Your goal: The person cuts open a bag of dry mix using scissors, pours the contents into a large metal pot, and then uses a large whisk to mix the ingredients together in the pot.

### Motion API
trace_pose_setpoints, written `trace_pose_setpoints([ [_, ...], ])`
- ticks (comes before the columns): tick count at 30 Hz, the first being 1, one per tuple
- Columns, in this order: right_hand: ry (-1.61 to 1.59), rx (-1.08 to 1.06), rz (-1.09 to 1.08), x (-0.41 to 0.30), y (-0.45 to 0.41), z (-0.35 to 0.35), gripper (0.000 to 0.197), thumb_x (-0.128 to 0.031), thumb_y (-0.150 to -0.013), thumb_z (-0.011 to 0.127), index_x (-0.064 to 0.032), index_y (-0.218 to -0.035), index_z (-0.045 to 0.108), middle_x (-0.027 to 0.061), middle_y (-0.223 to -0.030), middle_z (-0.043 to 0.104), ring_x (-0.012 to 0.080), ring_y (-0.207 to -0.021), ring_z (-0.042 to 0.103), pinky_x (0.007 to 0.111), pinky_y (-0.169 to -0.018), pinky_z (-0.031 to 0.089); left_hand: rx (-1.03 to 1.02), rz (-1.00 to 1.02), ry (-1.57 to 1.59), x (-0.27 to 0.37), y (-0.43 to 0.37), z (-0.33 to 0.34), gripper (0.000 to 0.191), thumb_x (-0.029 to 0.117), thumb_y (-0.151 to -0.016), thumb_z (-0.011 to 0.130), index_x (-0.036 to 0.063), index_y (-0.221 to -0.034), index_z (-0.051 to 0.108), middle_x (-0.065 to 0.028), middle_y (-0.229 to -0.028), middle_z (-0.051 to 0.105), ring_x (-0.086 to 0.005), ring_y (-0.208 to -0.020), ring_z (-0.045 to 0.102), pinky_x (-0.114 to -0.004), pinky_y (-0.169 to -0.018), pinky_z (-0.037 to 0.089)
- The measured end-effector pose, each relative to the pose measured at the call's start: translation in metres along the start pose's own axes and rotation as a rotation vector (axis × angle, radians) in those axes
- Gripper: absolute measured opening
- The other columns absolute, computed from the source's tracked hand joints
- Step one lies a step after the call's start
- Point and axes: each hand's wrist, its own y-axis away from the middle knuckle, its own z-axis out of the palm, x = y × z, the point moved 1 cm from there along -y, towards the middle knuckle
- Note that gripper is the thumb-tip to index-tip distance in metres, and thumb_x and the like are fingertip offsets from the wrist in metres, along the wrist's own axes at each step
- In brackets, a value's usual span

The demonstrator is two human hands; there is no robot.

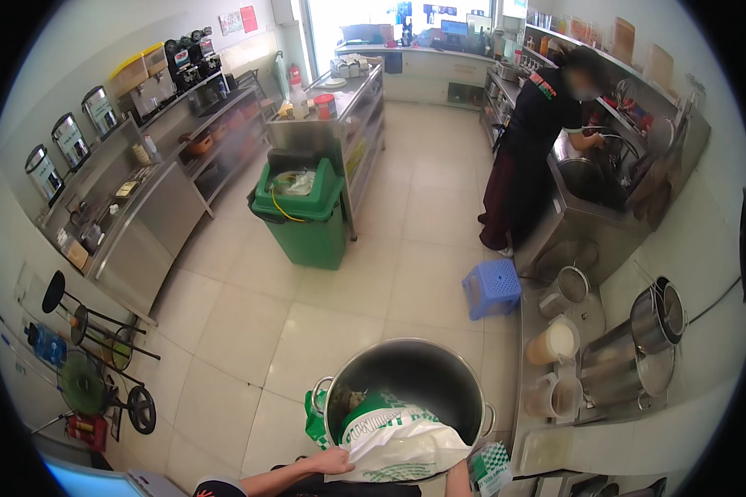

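A large steel stockpot [404, 357] stands before me with its mouth towards me and a loop handle on each side. Across its near rim lies a white and green plastic bag [404, 444] bearing printed writing, its far part reaching inside the pot. My left hand [332, 461] grips the left edge of this bag. My right hand [459, 477] is at the bag's right end by the pot's rim; its fingers are hidden and the picture's edge cuts it off. Some pale brown matter [355, 397] shows inside the pot, beside the bag.
A green checked bag [316, 422] sits left of the pot, another printed bag [491, 466] at right. A blue plastic stool [492, 289], a green bin [304, 230] and a steel counter [534, 463] with jugs stand around. A person [528, 136] works at the sink.
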Motion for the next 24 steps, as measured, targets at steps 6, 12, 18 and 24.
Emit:
trace_pose_setpoints([
  [6, -0.135, -0.018, 0.084, 0.024, 0.01, 0.0, 0.032, -0.025, -0.075, 0.055, 0.0046, -0.086, 0.056, 0.0165, -0.076, 0.058, 0.0272, -0.06, 0.059, 0.038, -0.051, 0.044, -0.032, 0.01, -0.044, 0.009, -0.005, -0.006, 0.04, 0.028, -0.069, 0.046, -0.0113, -0.063, 0.053, -0.0269, -0.059, 0.052, -0.0385, -0.058, 0.054, -0.043, -0.058, 0.043],
  [12, -0.186, -0.044, 0.172, 0.067, 0.04, 0.012, 0.03, -0.023, -0.075, 0.055, 0.004, -0.089, 0.056, 0.0154, -0.078, 0.059, 0.0265, -0.061, 0.059, 0.038, -0.05, 0.045, -0.053, -0.006, -0.051, 0.011, 0.002, -0.004, 0.037, 0.026, -0.068, 0.045, -0.0092, -0.066, 0.054, -0.0271, -0.061, 0.052, -0.0382, -0.058, 0.054, -0.044, -0.058, 0.043],
  [18, 0.003, -0.012, 0.155, 0.095, 0.074, 0.022, 0.023, -0.005, -0.071, 0.055, 0.0048, -0.092, 0.053, 0.014, -0.082, 0.058, 0.0256, -0.069, 0.059, 0.038, -0.055, 0.049, -0.063, 0.002, -0.009, 0.049, 0.036, -0.022, 0.035, 0.028, -0.07, 0.046, -0.0048, -0.076, 0.056, -0.0241, -0.063, 0.054, -0.0368, -0.06, 0.055, -0.042, -0.059, 0.043],
  [24, 0.095, -0.046, 0.119, 0.037, 0.213, 0.057, 0.028, -0.015, -0.079, 0.045, 0.0024, -0.101, 0.049, 0.0155, -0.09, 0.055, 0.0287, -0.078, 0.058, 0.041, -0.064, 0.05, -0.202, -0.035, 0.01, 0.088, 0.089, -0.069, 0.034, 0.031, -0.072, 0.048, -0.0001, -0.083, 0.058, -0.0204, -0.066, 0.057, -0.031, -0.063, 0.058, -0.038, -0.061, 0.046],
])
